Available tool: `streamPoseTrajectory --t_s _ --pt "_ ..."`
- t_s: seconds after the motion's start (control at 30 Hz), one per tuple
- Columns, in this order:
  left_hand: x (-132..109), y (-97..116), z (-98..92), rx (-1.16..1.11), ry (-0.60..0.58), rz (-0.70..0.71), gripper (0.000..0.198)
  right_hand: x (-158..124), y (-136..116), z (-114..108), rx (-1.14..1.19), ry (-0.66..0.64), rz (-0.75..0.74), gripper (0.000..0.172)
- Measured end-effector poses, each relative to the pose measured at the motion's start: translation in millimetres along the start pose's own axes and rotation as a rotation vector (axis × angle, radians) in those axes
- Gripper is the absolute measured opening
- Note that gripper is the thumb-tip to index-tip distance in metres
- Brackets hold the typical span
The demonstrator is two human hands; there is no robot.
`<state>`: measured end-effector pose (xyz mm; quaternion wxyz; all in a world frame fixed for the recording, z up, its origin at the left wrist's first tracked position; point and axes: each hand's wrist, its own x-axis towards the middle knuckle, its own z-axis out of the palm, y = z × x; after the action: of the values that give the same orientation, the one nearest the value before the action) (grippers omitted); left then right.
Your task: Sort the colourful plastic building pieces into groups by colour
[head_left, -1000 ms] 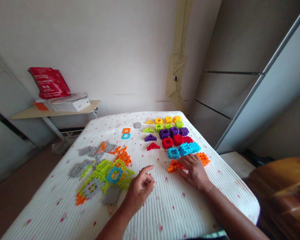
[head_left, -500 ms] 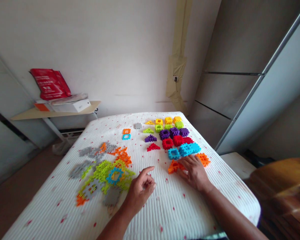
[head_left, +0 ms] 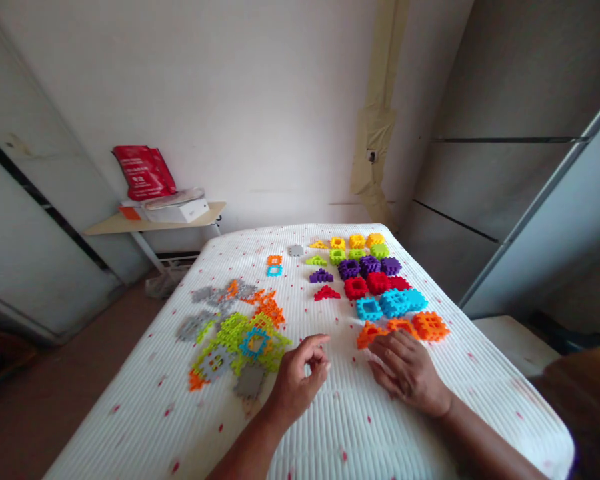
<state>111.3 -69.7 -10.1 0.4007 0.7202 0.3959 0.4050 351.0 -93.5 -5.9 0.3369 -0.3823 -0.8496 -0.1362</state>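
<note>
The right hand (head_left: 409,373) is arching low at the near side of the orange row (head_left: 431,326), its fingers bent and bunched; their underside is hidden, so I cannot tell whether they are gripping a piece. The left hand (head_left: 301,379) is staying half curled just beside the mixed heap (head_left: 231,329), thumb and forefinger standing apart, with nothing showing between them.

Beyond the right hand, pieces are lining up by colour: orange nearest, then the blue row (head_left: 396,303), red row (head_left: 356,289), purple row (head_left: 370,267), green row (head_left: 337,257) and, farthest, yellow row (head_left: 357,242). That side is looking mostly settled, I'd judge (the blue row, oddly, is showing no triangles). The heap is lying tangled, green, grey and orange pieces overlapping beneath a blue frame (head_left: 243,347), so a good share is seemingly remaining unsorted. A grey plate (head_left: 296,251), an orange square (head_left: 275,259) and a blue square (head_left: 275,271) are sitting apart, farther back.

For moving, the white surface (head_left: 345,427) is leaving a lane between heap and rows, and more room is spreading nearer the person. The yellow row is sitting close to the far edge; the orange row is keeping some margin from the right edge.
</note>
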Motion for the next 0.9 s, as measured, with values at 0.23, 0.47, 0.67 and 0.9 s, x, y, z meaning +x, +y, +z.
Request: streamPoseTrajectory --t_s 0.23,0.47,0.67,0.9 --pt "5 -12 -43.1 0.408 0.414 0.120 0.021 6 -28 16 0.116 -0.306 -0.130 0.018" --pt "35 -27 -101.0 0.914 0.287 -0.312 0.036 9 -29 21 0.125 -0.366 -0.123 0.020" --pt "51 -25 -90.0 1.169 0.081 -0.422 0.057 7 -32 26 0.094 -0.407 -0.155 0.021" --pt "60 -30 -90.5 1.169 0.072 -0.465 0.049 10 -34 32 0.092 -0.405 -0.155 0.021"
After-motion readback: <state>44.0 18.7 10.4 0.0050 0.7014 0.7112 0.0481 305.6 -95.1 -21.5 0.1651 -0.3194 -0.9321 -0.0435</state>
